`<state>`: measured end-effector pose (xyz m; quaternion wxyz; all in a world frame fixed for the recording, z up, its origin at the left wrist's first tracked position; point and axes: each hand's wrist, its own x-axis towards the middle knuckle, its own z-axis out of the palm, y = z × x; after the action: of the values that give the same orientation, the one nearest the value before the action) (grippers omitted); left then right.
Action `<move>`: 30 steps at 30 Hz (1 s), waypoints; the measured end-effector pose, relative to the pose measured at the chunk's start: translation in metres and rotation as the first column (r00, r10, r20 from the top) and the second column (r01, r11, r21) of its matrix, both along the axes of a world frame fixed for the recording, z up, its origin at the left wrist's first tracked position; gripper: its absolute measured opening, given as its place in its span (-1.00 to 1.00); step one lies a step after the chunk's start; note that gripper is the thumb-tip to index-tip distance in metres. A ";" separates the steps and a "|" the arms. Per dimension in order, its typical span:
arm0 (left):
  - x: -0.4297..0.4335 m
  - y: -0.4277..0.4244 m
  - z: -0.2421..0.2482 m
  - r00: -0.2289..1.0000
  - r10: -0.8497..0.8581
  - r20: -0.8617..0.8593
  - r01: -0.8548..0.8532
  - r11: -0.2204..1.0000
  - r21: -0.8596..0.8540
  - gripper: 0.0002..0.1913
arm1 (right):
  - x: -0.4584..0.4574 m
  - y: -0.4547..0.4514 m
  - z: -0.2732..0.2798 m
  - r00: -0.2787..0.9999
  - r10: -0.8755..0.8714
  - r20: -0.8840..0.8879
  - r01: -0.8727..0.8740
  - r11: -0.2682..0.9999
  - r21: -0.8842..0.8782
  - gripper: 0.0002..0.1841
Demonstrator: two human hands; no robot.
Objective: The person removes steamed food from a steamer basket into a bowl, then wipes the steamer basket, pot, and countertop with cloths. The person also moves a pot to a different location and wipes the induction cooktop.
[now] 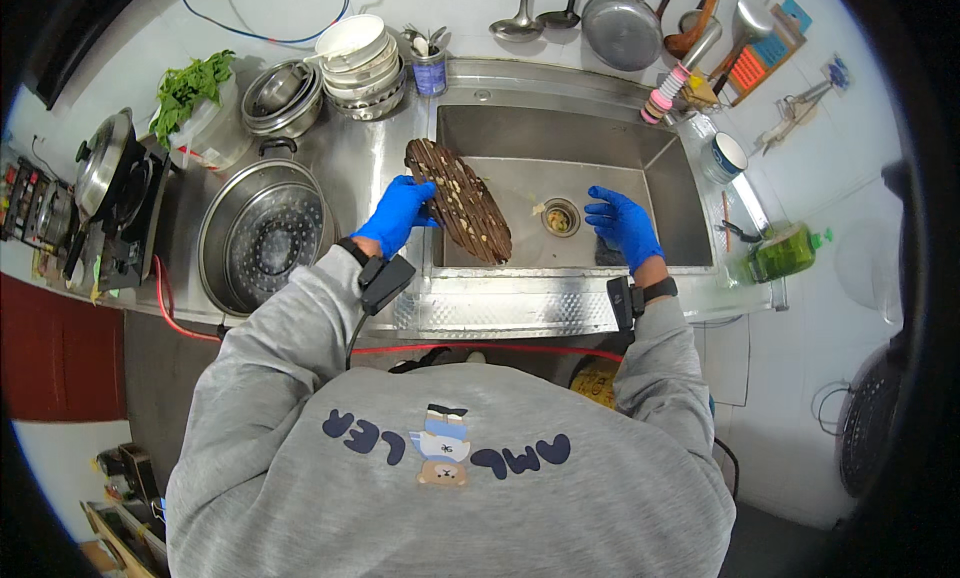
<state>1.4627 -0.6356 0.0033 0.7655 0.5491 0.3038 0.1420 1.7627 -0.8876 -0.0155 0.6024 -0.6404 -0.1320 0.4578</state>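
Observation:
My left hand (401,212), in a blue glove, grips the left edge of a dark brown, ridged oval slab (461,203) speckled with pale bits; what it is made of I cannot tell. The slab is tilted over the left part of the stainless steel sink (517,173). Over the sink's right part is my right hand (624,225), also in a blue glove, with its fingers apart and nothing held. A dark cloth or pad (609,254) lies beneath it, partly hidden. Between the hands, the drain (560,217) holds yellowish scraps.
Left of the sink stand a large steamer pot (214,240), stacked white bowls (352,45), metal bowls (285,102) and a tub of leafy greens (214,139). The faucet (694,53), a cup (727,158) and a green soap bottle (784,254) are at the right. Ladles and a pan (622,30) hang behind.

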 end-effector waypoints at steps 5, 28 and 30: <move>0.023 -0.014 -0.069 0.993 0.107 -0.057 -0.105 0.994 0.031 -0.75 | -0.010 0.013 -0.021 0.921 0.222 0.319 -0.203 0.975 -0.092 -0.65; -0.298 -0.105 0.016 0.907 0.414 -0.073 -0.402 0.801 -0.444 -0.18 | -0.130 0.144 -0.072 0.121 0.814 0.569 -0.584 0.522 -0.622 -0.55; -0.334 -0.091 0.014 0.812 0.584 -0.003 -0.511 0.708 -0.487 -0.22 | -0.132 0.149 -0.072 0.151 0.821 0.550 -0.568 0.528 -0.631 -0.56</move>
<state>1.1287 -0.7269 0.0175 0.8177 0.2210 0.4191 0.3269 1.6307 -0.7386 -0.0874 0.0871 -0.7083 -0.6075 0.3488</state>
